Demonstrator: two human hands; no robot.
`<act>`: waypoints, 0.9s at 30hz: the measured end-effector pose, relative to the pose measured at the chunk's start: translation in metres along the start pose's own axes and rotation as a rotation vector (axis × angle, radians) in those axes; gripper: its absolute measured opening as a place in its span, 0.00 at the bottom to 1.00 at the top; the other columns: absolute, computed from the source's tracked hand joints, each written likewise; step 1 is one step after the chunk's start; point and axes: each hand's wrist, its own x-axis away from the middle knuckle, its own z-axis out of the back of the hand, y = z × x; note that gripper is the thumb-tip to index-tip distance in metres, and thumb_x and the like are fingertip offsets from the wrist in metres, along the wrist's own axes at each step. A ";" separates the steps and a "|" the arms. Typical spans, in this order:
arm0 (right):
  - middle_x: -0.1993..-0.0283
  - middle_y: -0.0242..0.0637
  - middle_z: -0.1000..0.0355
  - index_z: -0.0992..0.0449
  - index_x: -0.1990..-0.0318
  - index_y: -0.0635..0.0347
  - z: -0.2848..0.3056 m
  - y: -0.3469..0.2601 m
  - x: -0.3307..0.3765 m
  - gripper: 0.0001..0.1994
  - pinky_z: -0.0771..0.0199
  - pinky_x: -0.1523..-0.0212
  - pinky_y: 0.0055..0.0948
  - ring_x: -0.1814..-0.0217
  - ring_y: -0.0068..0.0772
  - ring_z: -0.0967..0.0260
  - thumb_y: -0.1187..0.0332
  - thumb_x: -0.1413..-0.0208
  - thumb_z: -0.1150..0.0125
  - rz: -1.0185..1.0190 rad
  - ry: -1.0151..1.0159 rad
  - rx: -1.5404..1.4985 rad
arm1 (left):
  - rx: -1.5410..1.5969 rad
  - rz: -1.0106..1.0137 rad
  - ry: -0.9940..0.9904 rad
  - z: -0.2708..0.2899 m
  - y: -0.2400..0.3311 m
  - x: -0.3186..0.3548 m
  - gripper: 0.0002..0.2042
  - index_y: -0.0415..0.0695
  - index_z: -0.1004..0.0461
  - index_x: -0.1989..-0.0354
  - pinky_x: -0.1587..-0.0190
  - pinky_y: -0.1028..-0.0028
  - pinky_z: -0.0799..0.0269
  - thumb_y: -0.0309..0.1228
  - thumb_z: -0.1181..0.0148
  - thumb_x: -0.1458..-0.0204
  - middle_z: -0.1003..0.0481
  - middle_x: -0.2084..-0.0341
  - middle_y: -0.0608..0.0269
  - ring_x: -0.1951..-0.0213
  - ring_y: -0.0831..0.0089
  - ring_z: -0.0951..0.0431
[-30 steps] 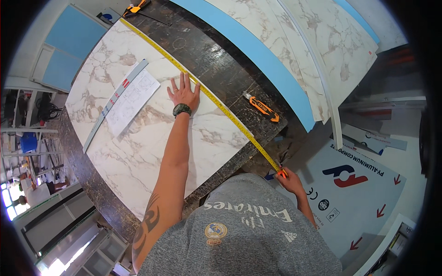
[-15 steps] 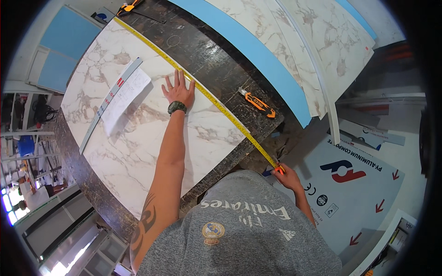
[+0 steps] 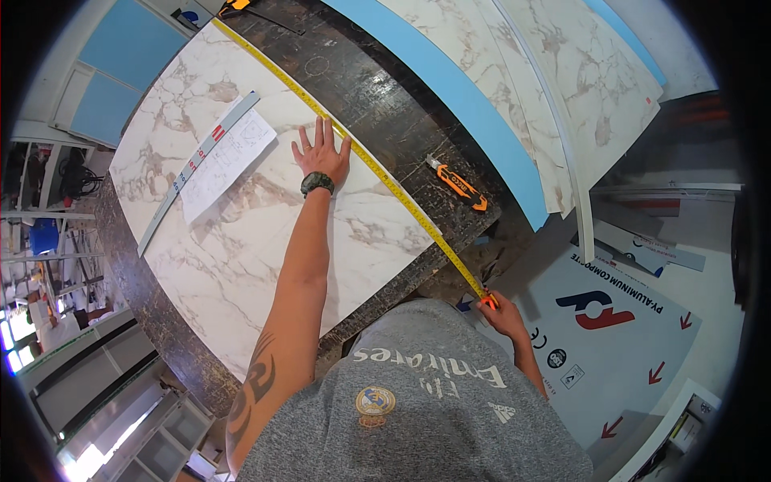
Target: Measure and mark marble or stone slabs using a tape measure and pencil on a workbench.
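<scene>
A white marble-patterned panel (image 3: 265, 257) lies on a dark, worn workbench (image 3: 345, 76). Along its right edge runs a yellow tape measure (image 3: 389, 181), pulled out from the far corner past the near one. My right hand (image 3: 506, 315) is closed around the tape's orange and black case, off the bench's near side. My left hand (image 3: 324, 154), fingers spread flat, presses on the panel, its fingertips beside the tape. To the left of that hand, a grey strip (image 3: 193, 170) rests over a white paper sheet with drawn lines (image 3: 233, 165).
An orange utility knife (image 3: 458, 186) lies on the bench right of the tape. A yellow-black tool (image 3: 234, 8) sits at the far corner. Marbled sheets with a blue strip (image 3: 482, 120) stand at right, above a grey printed panel (image 3: 618, 353). Shelving (image 3: 96, 377) is at left.
The view has shifted slightly. Both hands keep their places, the left flat on the panel and the right on the tape measure. The paper looks a little flatter.
</scene>
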 end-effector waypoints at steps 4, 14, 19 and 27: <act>0.64 0.38 0.21 0.23 0.37 0.53 0.000 0.001 0.000 0.28 0.30 0.64 0.34 0.66 0.38 0.26 0.47 0.39 0.37 -0.008 0.000 -0.001 | 0.006 -0.002 -0.007 0.002 0.001 0.001 0.38 0.56 0.53 0.19 0.22 0.40 0.71 0.64 0.70 0.32 0.54 0.19 0.73 0.19 0.49 0.60; 0.64 0.38 0.21 0.22 0.41 0.54 0.000 0.001 -0.002 0.26 0.30 0.63 0.34 0.65 0.38 0.27 0.47 0.39 0.36 0.048 0.024 -0.002 | -0.020 0.019 -0.029 0.006 -0.001 -0.002 0.38 0.58 0.55 0.18 0.22 0.42 0.72 0.64 0.69 0.32 0.55 0.19 0.73 0.19 0.51 0.61; 0.70 0.32 0.25 0.21 0.44 0.57 -0.009 0.029 -0.011 0.20 0.35 0.72 0.28 0.76 0.26 0.34 0.55 0.39 0.32 0.049 -0.060 -0.204 | -0.002 0.014 0.004 0.006 -0.002 -0.002 0.38 0.58 0.55 0.18 0.22 0.41 0.69 0.63 0.66 0.33 0.52 0.19 0.72 0.19 0.51 0.59; 0.72 0.29 0.28 0.22 0.50 0.61 -0.002 -0.002 -0.005 0.13 0.38 0.73 0.22 0.76 0.20 0.38 0.63 0.35 0.35 0.221 -0.121 -0.351 | 0.293 0.104 0.253 0.017 -0.013 0.038 0.36 0.52 0.43 0.23 0.24 0.44 0.57 0.58 0.55 0.35 0.44 0.23 0.57 0.22 0.47 0.49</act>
